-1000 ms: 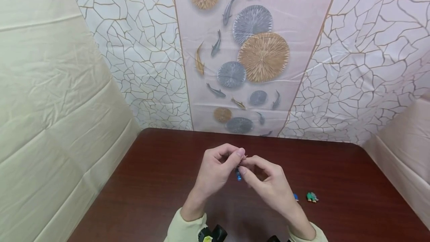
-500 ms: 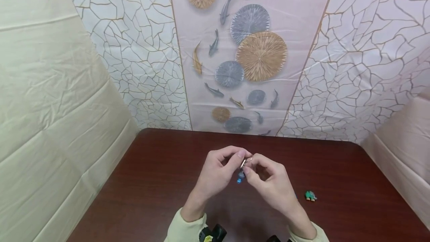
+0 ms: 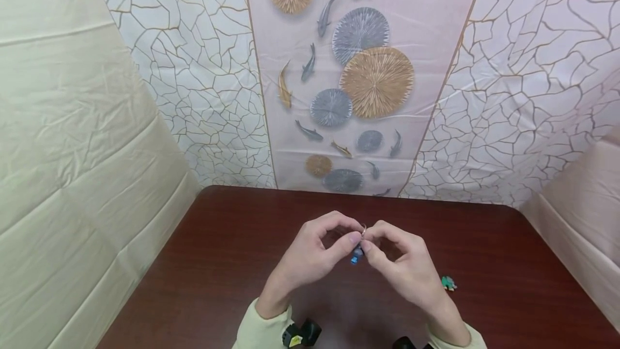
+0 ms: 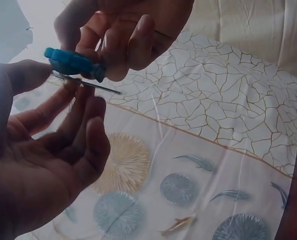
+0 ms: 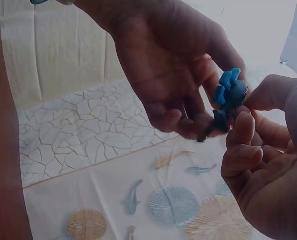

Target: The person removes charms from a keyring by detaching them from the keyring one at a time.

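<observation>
Over the table, my left hand (image 3: pixel 310 246) and right hand (image 3: pixel 407 263) meet at the fingertips around a small blue figure charm (image 3: pixel 357 255). A thin metal ring (image 3: pixel 364 229) shows above the charm; the left wrist view has this ring (image 4: pixel 101 88) nearly edge-on, pinched between my left thumb and fingers. Beside it my right fingers pinch the charm (image 4: pixel 73 61). The right wrist view shows the charm's (image 5: pixel 233 92) bright blue knobs and darker body. Fingers hide how ring and charm join.
A small green and grey toy (image 3: pixel 448 283) lies on the dark red table (image 3: pixel 232 263), just right of my right forearm. Patterned cloth (image 3: pixel 334 149) hangs behind the table's far edge, and a cream cloth (image 3: pixel 97 187) hangs on the left.
Both hands have shifted slightly right with the charm. The ring, plainly visible half a second ago, is now partly covered by fingers. A blue item on the table is now behind my right forearm.
</observation>
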A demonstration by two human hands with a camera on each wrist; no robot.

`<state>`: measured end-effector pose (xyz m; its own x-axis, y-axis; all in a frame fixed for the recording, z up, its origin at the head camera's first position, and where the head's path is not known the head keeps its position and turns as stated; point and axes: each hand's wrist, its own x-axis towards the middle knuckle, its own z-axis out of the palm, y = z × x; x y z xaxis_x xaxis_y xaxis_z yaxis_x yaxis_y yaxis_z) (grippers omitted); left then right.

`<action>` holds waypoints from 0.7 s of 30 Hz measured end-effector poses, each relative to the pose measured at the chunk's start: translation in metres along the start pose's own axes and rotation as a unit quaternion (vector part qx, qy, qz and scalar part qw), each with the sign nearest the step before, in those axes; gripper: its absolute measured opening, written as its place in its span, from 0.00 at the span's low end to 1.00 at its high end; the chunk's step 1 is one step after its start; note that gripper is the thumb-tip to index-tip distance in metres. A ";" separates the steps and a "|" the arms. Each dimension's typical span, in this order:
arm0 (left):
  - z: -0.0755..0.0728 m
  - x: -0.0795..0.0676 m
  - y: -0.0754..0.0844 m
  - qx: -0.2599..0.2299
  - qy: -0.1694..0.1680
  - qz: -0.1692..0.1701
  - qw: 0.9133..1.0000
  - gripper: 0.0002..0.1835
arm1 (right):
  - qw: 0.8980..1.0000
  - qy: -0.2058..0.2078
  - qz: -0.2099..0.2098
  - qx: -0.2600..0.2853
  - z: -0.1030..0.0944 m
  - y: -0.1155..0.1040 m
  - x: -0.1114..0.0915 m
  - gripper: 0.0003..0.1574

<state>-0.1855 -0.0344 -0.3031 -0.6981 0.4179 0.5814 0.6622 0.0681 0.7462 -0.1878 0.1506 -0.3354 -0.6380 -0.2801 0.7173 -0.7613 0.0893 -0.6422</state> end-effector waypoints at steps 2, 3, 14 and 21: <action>0.000 0.000 -0.001 -0.001 -0.010 0.011 1.000 0.05 | 1.000 0.001 -0.005 -0.002 -0.003 -0.001 0.000 0.16; 0.000 0.000 -0.002 -0.004 -0.016 0.016 1.000 0.06 | 1.000 0.003 -0.006 -0.003 -0.004 -0.002 0.001 0.17; 0.004 -0.002 -0.037 -0.004 -0.090 0.093 0.992 0.09 | 1.000 0.010 -0.020 0.014 -0.012 -0.026 0.008 0.17; 0.006 -0.002 -0.038 0.001 -0.079 0.094 0.992 0.07 | 0.999 -0.001 -0.023 0.022 -0.014 -0.028 0.006 0.17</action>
<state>-0.2080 -0.0328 -0.3344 -0.5102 0.5602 0.6526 0.7776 -0.0237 0.6283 -0.1726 0.1600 -0.3093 -0.6027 -0.2852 0.7453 -0.7834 0.0335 -0.6206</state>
